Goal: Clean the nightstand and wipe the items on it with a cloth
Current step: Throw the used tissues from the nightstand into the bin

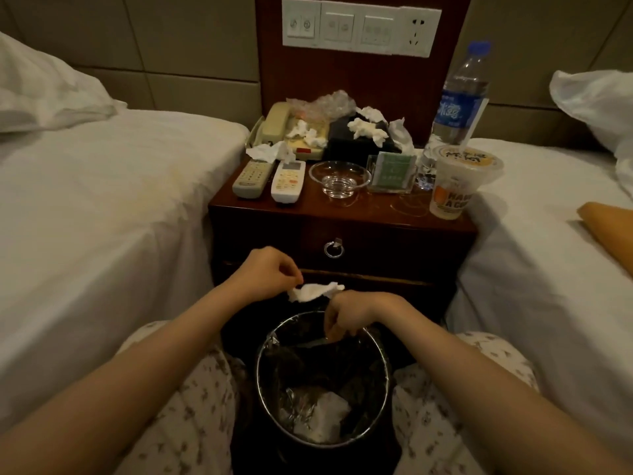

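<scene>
Now left hand (pixel 270 274) pinches tissue (pixel 313 291); right hand (pixel 346 315), grip loosely curled, hangs over bin (pixel 383 399).

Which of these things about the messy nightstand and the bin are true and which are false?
1. The left hand pinches a crumpled tissue above the bin. True.
2. The bin has nothing in it. False: white paper lies at its bottom.
3. Two remote controls lie side by side on the nightstand. True.
4. The water bottle lies on its side. False: it stands upright at the back right.
5. The glass dish holds crumpled tissues. False: it looks empty; tissues lie on the phone and the black box.
</scene>
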Available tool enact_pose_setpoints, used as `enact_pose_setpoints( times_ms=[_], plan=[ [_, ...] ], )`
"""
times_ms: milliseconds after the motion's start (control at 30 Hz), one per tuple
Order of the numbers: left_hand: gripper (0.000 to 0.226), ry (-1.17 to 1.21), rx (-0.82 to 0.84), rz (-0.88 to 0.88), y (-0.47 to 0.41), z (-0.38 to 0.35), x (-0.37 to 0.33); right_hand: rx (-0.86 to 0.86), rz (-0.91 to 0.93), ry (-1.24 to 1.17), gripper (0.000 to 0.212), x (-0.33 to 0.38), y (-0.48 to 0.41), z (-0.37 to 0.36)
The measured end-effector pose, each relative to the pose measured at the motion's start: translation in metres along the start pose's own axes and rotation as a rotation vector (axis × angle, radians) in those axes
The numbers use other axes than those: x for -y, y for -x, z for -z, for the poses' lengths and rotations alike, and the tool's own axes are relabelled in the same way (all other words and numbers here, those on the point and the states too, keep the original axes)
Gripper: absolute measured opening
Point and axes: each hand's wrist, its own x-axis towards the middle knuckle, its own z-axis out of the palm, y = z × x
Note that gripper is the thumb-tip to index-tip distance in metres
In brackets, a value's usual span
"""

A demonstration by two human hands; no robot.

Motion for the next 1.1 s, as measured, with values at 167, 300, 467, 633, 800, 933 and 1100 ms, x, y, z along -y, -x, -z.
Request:
enact_pose_setpoints(
  times_ms=[167, 300, 467, 633, 800, 933, 1100],
  plan=[
    [0.018, -0.138, 0.238, 0.025, -0.001, -0.028, 0.005, 0.064, -0.06, 0.047, 0.023, 0.0, -0.003, 0.002],
    [0.027, -0.306, 0.408, 0.003, -0.005, -0.041, 0.003, -0.042, 0.041, -0.022, 0.025, 0.009, 0.014, 0.03],
    [0.024, -0.089, 0.165, -0.166, -0.031, 0.001, -0.027, -0.673, 0.178, -0.286, 0.014, 0.026, 0.04, 0.105],
    [0.017, 0.015, -0.341, -0.277, -0.075, 0.072, -0.067, -1.21, 0.096, -0.329, 0.019, 0.014, 0.028, 0.188],
    [0.026, -0.11, -0.412, -0.097, -0.141, 0.117, -0.052, -1.161, -0.134, -0.079, 0.05, -0.016, -0.004, 0.237],
    [0.039, -0.265, -0.289, 0.02, -0.175, 0.114, -0.027, -1.039, -0.153, 0.063, 0.053, -0.025, -0.033, 0.249],
    [0.022, -0.3, -0.286, 0.005, -0.185, 0.11, -0.011, -1.036, 0.104, -0.13, 0.04, -0.015, -0.039, 0.257]
  ],
)
